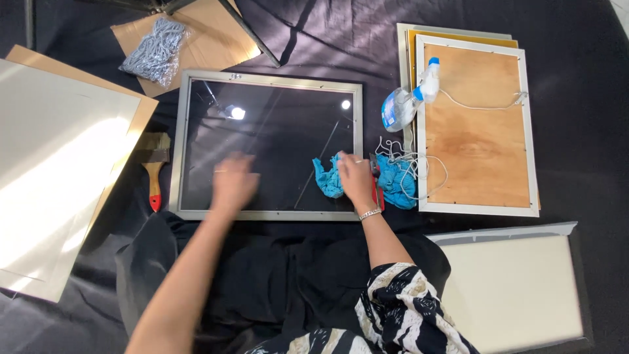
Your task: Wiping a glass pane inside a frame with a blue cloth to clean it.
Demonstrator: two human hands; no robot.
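The glass frame (268, 145) lay flat on the dark sheet (327, 39), right in front of the person. Right hand (356, 179) was pressed on a blue cloth (327, 177) at the frame's right edge, fingers closed over it. Left hand (233, 183) hovered over the glass, blurry, so I couldn't tell its grip; it looked empty. More blue cloth and white cord (409, 164) sat just beside the frame, along with a red tool (376, 187). A spray bottle (407, 101) lay against a wood-backed frame (477, 128) to the right. A brush (153, 177) was left of the frame, and a bag of chain (154, 51) sat on cardboard above.
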